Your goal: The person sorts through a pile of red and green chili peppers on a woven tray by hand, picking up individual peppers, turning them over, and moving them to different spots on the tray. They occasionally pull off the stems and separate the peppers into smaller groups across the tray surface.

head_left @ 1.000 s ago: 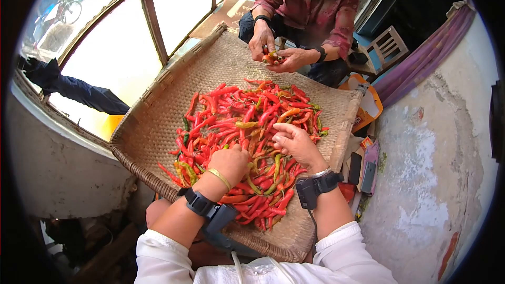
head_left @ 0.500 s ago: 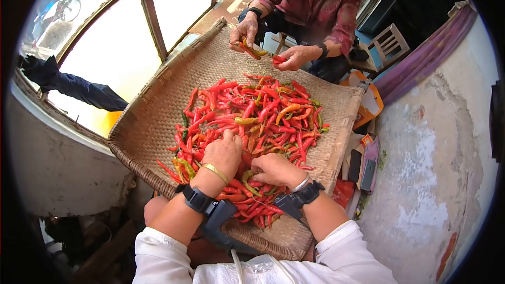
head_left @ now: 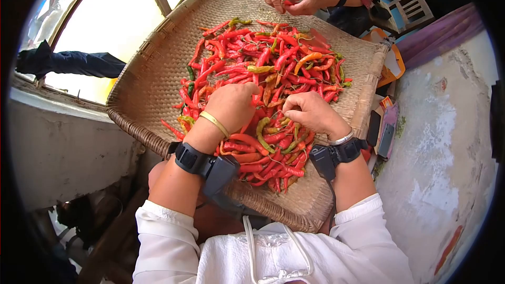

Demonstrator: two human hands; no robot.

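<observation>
Many red chili peppers (head_left: 263, 163), with some orange, yellow and green ones among them, are heaped in a large woven tray (head_left: 150, 81). Over the middle of the heap, my left hand (head_left: 234, 106) is closed on a red pepper that sticks out at its fingertips. To its right, my right hand (head_left: 314, 113) has its fingers curled together just above the peppers; whatever lies between them is too small to make out. A curved yellow-green pepper (head_left: 260, 134) lies between and below my hands.
Across the tray, a co-worker's two hands (head_left: 300, 0) hold a red pepper near the far edge. A window with a dark folded cloth (head_left: 79, 63) is at the left. An orange box (head_left: 392, 63), a wooden chair (head_left: 413, 8) and a worn wall (head_left: 431, 142) are at the right.
The view has shifted, with the tray lower at its far side. My hands have lifted from the heap, and the left now shows a red pepper. The co-worker's hands have come together.
</observation>
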